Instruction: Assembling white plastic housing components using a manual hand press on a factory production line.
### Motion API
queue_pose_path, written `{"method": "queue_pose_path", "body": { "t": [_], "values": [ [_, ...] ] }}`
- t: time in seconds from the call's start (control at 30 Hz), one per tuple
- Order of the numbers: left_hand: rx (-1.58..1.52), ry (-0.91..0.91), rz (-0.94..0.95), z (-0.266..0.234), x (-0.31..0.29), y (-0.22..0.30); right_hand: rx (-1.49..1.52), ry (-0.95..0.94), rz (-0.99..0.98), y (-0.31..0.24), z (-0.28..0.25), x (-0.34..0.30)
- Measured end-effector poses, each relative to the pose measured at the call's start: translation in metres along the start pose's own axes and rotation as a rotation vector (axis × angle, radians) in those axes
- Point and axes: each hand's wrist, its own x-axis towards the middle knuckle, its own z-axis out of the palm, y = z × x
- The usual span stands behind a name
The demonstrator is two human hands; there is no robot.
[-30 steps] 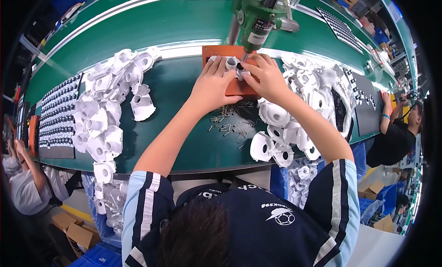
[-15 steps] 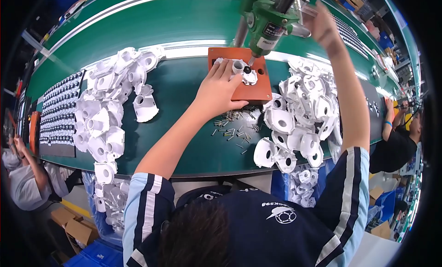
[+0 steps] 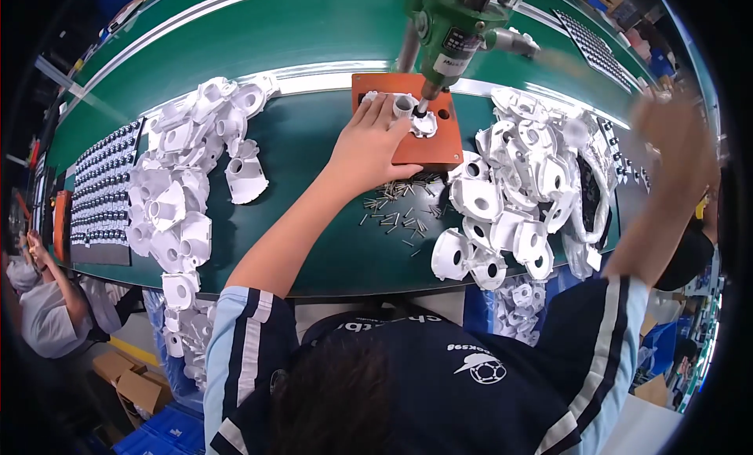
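On the green bench (image 3: 294, 141), white parts (image 3: 168, 208) heap at nine o'clock; cartons (image 3: 141, 392) stand lower, at eight; at twelve, the left grip (image 3: 365, 151) half-hides a white housing (image 3: 425, 126) on an orange block (image 3: 427, 151); the right grip (image 3: 676, 137) blurs; I cannot tell either's closure.

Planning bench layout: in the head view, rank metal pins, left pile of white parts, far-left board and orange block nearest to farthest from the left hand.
From the left hand:
1. Orange block, beneath it
2. Metal pins, near side
3. Left pile, leftward
4. Far-left board, beyond that pile
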Motion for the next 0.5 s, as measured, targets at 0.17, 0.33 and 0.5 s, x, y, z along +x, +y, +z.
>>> {"method": "queue_pose_path", "body": {
  "t": [0.17, 0.33, 0.5],
  "values": [
    [-0.02, 0.016, -0.028, 0.003, -0.005, 0.001, -0.334, -0.546, -0.554, 0.039, 0.095, -0.044],
    [-0.293, -0.066, -0.364, -0.006, 0.007, -0.022, 0.696, -0.279, -0.448, 0.039, 0.026, 0.02],
    [-0.094, -0.073, -0.163, -0.015, 0.033, -0.029, 1.618, -0.458, -0.015, 0.052, 0.011, 0.151]
  ]
}}
